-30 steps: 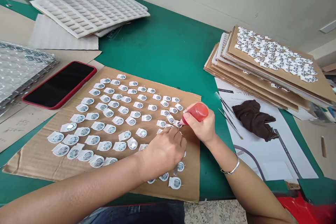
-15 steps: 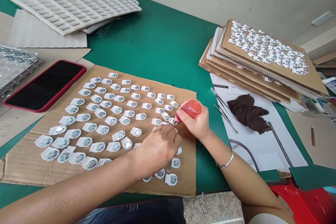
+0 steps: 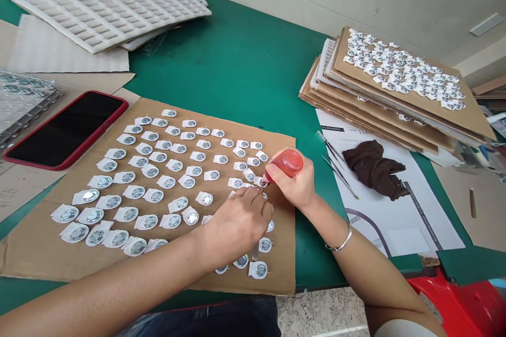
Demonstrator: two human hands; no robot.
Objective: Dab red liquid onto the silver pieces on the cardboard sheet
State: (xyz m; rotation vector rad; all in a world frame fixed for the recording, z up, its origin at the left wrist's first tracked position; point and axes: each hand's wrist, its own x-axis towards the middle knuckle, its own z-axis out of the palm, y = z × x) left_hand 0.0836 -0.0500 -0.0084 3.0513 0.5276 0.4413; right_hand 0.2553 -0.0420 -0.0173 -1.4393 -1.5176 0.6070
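Note:
A sheet of brown cardboard [image 3: 43, 245] carries several rows of small round metallic pieces on white tabs, such as one [image 3: 258, 270] at its front right corner. My right hand [image 3: 292, 181] squeezes a red bottle [image 3: 288, 163], its tip pointing down at a piece near the sheet's right edge. Close beside it, my left hand [image 3: 239, 221] rests over the pieces with its fingers curled. A thin metal tool end [image 3: 255, 253] shows below that hand; whatever its fingertips pinch is hidden.
A red-edged phone [image 3: 67, 129] lies left, below white foam trays [image 3: 106, 8]. Stacked cardboard sheets [image 3: 379, 102] stand at the back right. Tweezers [image 3: 340, 174] and a dark brown cloth [image 3: 373, 168] lie on a printed paper [image 3: 419, 231] to the right.
The view has shifted very slightly. Both hands and the red bottle stay in nearly the same place.

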